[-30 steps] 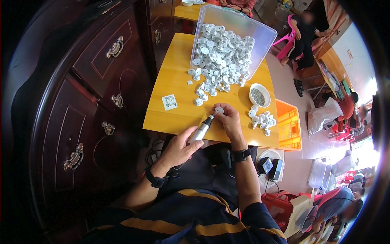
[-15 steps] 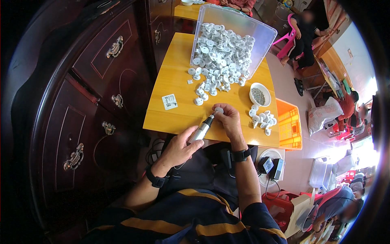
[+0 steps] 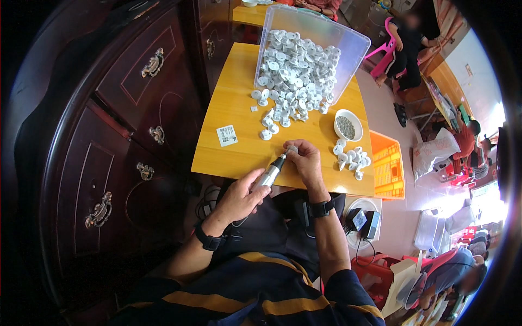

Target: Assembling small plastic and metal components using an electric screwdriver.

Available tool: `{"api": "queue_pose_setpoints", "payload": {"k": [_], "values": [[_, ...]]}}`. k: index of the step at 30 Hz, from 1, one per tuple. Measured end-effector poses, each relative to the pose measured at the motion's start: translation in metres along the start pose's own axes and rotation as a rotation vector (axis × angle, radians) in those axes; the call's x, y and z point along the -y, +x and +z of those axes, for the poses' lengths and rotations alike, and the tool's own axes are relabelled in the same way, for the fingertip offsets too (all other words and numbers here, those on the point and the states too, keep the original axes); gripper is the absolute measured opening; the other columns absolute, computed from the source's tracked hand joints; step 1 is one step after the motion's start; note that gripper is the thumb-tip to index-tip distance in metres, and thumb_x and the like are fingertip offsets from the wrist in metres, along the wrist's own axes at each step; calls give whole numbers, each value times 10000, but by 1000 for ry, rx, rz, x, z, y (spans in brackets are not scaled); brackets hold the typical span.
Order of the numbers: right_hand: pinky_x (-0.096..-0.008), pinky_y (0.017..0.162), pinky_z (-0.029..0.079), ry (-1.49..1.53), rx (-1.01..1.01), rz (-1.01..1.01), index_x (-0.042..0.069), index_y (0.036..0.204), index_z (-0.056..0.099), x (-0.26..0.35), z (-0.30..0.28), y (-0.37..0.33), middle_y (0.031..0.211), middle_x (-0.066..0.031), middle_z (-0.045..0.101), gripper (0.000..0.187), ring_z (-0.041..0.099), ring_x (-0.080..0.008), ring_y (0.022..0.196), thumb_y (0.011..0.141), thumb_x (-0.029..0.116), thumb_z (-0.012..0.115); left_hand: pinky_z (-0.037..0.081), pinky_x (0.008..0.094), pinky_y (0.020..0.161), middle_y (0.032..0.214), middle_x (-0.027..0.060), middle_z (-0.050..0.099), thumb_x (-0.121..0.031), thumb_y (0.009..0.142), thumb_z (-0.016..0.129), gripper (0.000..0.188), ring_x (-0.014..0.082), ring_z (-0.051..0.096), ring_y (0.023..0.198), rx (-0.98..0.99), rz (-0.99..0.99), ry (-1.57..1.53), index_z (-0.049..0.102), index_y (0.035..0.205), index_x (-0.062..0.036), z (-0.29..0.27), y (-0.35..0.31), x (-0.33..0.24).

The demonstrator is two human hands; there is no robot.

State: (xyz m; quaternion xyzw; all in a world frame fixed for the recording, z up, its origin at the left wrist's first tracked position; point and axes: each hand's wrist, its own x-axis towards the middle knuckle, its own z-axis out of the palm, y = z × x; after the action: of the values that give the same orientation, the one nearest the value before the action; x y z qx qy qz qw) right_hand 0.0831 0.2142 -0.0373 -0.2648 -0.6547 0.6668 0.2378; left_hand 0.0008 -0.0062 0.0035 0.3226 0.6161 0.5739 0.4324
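White plastic part (image 3: 292,148), small and round, sits pinched in the fingers (image 3: 298,155) of the right hand (image 3: 303,162) just above the near edge of the yellow wooden bench (image 3: 228,108), at roughly the centre of the view. The left hand (image 3: 242,198), at 7 o'clock from the part, is wrapped closed around a slim silver power tool (image 3: 270,174), pen-shaped with a dark tip, whose point meets the part. Both wrists wear dark bands.

At 12 o'clock a clear plastic bin (image 3: 348,46) lies tipped on its side, spilling a heap of white parts (image 3: 296,76) across the bench; they look like short discs with stubby stems, smooth and matt. At 3 o'clock from the hands a small cluster of similar parts (image 3: 350,160) lies apart near the bench's right edge, beside a shallow white bowl (image 3: 348,125) of fine grey specks. Judging by the two piles, only a handful appear to be finished and by far the larger share is left in the heap.

A small printed card (image 3: 227,135) lies flat at 10 o'clock from the hands. An orange crate (image 3: 387,168) stands just beyond the bench at 3 o'clock, and a dark carved wooden cabinet (image 3: 125,136) with brass handles fills the left side.
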Motion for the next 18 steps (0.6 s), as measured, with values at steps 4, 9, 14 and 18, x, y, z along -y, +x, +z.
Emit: {"api": "queue_pose_setpoints", "payload": {"k": [4, 9, 14, 18], "values": [[-222, 761, 516, 2, 5, 4, -3, 1055, 670, 1, 0, -1, 980, -31, 699, 171, 628, -85, 835, 893, -45, 637, 500, 241, 514, 806, 43, 621, -213, 951, 613, 502, 86, 581, 599, 10, -19, -10, 457, 1379, -3, 0, 0, -2], [-227, 791, 523, -47, -2, 1, -7, 1051, 668, -1, -1, -1, 985, -38, 701, 164, 640, -92, 865, 893, -46, 642, 501, 231, 515, 832, 42, 617, -196, 959, 598, 483, 81, 572, 605, 21, -27, -36, 456, 1375, 3, 0, 0, -4], [-231, 817, 528, -34, -16, 9, -11, 1043, 665, 5, 1, -4, 982, -47, 703, 144, 652, -102, 901, 902, -31, 646, 485, 216, 536, 792, 37, 576, -254, 1016, 530, 485, 70, 553, 602, 76, -54, -54, 414, 1417, -8, -1, -3, -17], [-244, 799, 536, 92, -7, 37, -15, 1045, 661, 8, 0, -5, 996, -50, 702, 133, 656, -107, 886, 916, -21, 631, 480, 208, 519, 833, 38, 588, -269, 1021, 519, 480, 68, 558, 593, 138, -103, -209, 414, 1403, 2, -4, -3, -20]]}}
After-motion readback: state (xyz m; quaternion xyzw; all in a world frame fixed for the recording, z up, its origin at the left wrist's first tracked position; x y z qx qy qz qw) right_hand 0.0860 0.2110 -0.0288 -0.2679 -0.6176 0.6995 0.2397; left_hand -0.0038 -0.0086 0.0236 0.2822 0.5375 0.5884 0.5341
